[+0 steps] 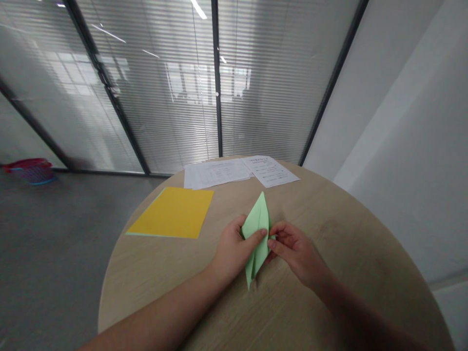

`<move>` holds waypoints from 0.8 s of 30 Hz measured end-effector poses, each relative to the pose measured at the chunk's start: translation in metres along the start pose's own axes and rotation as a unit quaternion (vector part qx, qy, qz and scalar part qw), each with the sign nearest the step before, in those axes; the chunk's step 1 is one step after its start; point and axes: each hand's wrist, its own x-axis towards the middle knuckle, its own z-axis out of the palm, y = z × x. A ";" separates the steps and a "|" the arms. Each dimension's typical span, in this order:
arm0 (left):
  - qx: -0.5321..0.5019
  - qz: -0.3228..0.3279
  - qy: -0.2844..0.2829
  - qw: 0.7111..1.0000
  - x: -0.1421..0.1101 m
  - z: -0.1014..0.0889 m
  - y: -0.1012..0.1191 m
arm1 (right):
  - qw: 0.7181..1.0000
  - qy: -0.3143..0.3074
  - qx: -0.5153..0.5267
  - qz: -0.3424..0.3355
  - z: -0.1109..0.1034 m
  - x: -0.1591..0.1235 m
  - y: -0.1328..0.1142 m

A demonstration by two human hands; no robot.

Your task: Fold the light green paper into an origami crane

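A light green folded paper (257, 220), shaped like a long narrow diamond with a crease down its middle, is held above the round wooden table. My left hand (236, 246) grips it from the left, thumb pressed flat on its front and fingers behind. On the other side, my right hand (294, 251) pinches a flap at the paper's right edge between thumb and forefinger. The lower tip of the paper points toward me and shows a split between layers.
A stack of yellow paper (175, 213) with a green sheet beneath lies on the left of the table (329, 234). Printed white sheets (219, 174) rest along the far edge. Beyond stands a glass partition with blinds (175, 97). A red and blue basket (32, 170) sits on the floor.
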 end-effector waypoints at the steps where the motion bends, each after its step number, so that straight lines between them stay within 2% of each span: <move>1: 0.010 0.000 0.003 1.000 0.000 0.000 0.000 | 1.000 0.004 -0.002 -0.002 0.001 0.000 0.000; 9: 0.098 0.026 0.018 0.995 0.004 -0.004 -0.006 | 0.998 0.042 -0.044 0.030 0.003 0.003 0.000; 11: 0.104 0.048 0.048 0.992 0.007 -0.008 -0.008 | 0.996 0.059 -0.056 0.033 -0.003 0.007 -0.002; 13: 0.132 0.114 0.101 0.979 0.008 -0.015 -0.006 | 0.994 0.069 -0.073 0.047 -0.013 0.010 -0.003; 16: 0.257 0.247 0.129 0.925 0.008 -0.027 0.004 | 0.990 0.019 -0.117 0.080 -0.029 0.014 -0.004; 17: 0.283 0.275 0.109 0.913 0.007 -0.029 0.007 | 0.987 0.004 -0.138 0.082 -0.032 0.015 -0.004; 19: 0.319 0.287 -0.005 0.903 0.006 -0.030 0.011 | 0.980 -0.020 -0.186 0.062 -0.036 0.014 -0.004; 21: 0.348 0.244 -0.119 0.897 0.005 -0.026 0.012 | 0.971 -0.045 -0.232 0.030 -0.036 0.012 -0.002; 22: 0.360 0.214 -0.157 0.894 0.004 -0.022 0.010 | 0.966 -0.055 -0.254 0.015 -0.035 0.011 -0.002; 24: 0.376 0.158 -0.194 0.892 0.004 -0.015 0.006 | 0.953 -0.068 -0.295 -0.009 -0.034 0.010 0.000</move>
